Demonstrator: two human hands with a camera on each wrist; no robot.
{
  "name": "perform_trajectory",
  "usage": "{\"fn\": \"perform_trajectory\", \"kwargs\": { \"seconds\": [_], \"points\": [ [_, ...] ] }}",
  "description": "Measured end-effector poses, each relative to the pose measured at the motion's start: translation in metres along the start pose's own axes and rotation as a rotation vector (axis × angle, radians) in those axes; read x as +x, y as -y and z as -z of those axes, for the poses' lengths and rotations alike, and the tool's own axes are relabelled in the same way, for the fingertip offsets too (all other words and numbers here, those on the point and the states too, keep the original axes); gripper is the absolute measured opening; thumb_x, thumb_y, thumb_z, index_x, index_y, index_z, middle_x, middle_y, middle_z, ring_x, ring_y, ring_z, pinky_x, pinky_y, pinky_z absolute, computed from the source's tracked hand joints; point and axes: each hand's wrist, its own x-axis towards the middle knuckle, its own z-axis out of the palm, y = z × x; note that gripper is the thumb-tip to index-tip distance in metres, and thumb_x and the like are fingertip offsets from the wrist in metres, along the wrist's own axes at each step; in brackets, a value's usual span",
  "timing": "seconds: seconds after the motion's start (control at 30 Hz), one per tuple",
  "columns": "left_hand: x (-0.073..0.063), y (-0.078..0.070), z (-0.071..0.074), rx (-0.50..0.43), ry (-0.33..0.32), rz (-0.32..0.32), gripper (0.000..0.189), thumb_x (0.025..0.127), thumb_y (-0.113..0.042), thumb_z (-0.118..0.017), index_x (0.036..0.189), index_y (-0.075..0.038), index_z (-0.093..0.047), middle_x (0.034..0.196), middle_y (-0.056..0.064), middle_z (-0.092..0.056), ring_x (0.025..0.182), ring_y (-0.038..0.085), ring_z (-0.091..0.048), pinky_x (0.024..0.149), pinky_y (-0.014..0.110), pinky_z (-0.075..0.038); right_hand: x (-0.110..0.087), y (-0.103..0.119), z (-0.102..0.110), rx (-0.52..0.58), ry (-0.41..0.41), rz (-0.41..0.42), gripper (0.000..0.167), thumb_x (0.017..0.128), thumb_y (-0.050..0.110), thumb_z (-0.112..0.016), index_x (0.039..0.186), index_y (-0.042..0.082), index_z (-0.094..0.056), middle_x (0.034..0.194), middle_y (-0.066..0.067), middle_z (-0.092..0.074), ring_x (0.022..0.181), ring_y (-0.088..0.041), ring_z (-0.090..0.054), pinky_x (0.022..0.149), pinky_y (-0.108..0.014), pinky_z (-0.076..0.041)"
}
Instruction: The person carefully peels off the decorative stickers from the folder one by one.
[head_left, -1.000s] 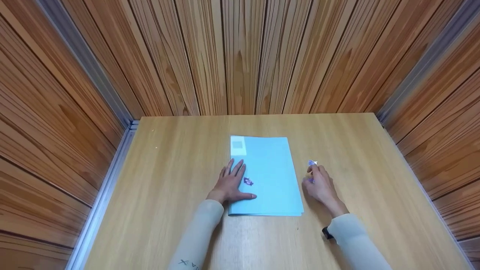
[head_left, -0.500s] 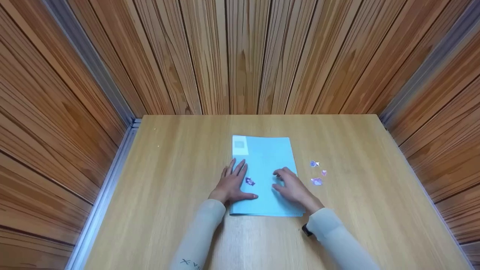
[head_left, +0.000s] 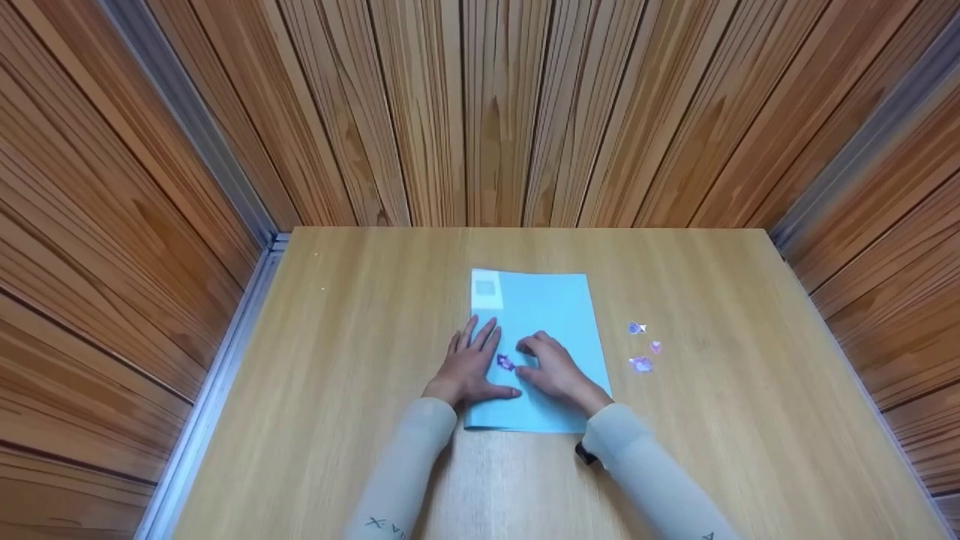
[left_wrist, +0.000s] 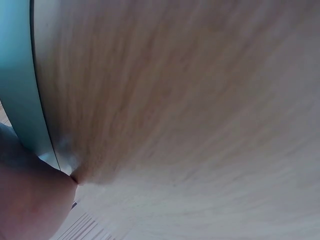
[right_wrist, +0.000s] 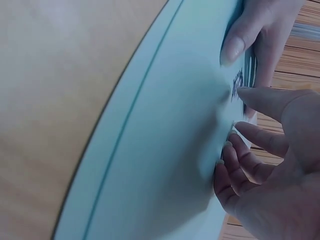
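Observation:
A light blue folder (head_left: 551, 311) with a white label at its upper left lies flat on the table. My left hand (head_left: 469, 373) rests on its left side, fingers spread and thumb pointing right. Beside the spread fingers, on the folder, is a small shiny purple piece (head_left: 505, 363); its exact kind is too small to tell. My right hand (head_left: 553, 367) is over the folder just right of that piece. In the right wrist view, the thumb (right_wrist: 265, 102) is close to the dark-patterned piece and apart from the bent fingers (right_wrist: 245, 165), with nothing between them.
Three small shiny purple-blue pieces lie on the table right of the folder: an upper one (head_left: 637, 328), a small pink one (head_left: 656, 347) and a lower one (head_left: 640, 364). The wooden table (head_left: 375, 300) meets wood-panelled walls (head_left: 495, 112) at the back and sides.
My right hand has moved left from the loose pieces on the table, across the folder, to beside the purple piece. The pieces at right are uncovered. My left hand stays in place.

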Motion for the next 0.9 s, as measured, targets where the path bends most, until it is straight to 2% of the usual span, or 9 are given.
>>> {"fn": "perform_trajectory", "kwargs": {
  "seconds": [0.23,0.47,0.9],
  "points": [
    [0.001,0.000,0.001,0.022,-0.008,-0.014,0.116,0.078,-0.077,-0.069,0.165,-0.018,-0.020,0.173,-0.001,-0.008,0.158,0.031,0.009,0.125,0.058,-0.004,0.004,0.007,-0.004,0.014,-0.004,0.012,0.032,0.096,0.018,-0.072,0.125,0.005,-0.066,0.116,-0.007,-0.061,0.112,-0.028,-0.062,0.102,-0.047,-0.050],
    [0.002,-0.001,-0.001,0.053,-0.006,-0.021,0.115,0.078,-0.078,-0.068,0.165,-0.018,-0.021,0.173,-0.001,-0.008,0.159,0.031,0.007,0.126,0.057,-0.004,0.008,0.010,-0.007,0.009,-0.008,0.078,0.024,0.093,0.010,-0.071,0.115,0.001,-0.067,0.108,-0.011,-0.061,0.102,-0.031,-0.060,0.094,-0.049,-0.050],
    [0.001,-0.001,-0.001,0.028,-0.015,-0.018,0.114,0.079,-0.076,-0.069,0.165,-0.017,-0.022,0.173,0.000,-0.011,0.159,0.032,0.005,0.125,0.059,-0.006,0.015,0.014,-0.007,-0.014,0.036,-0.020,0.011,0.098,0.018,-0.068,0.106,0.012,-0.064,0.103,-0.004,-0.059,0.096,-0.023,-0.057,0.090,-0.043,-0.051]
  ]
}}
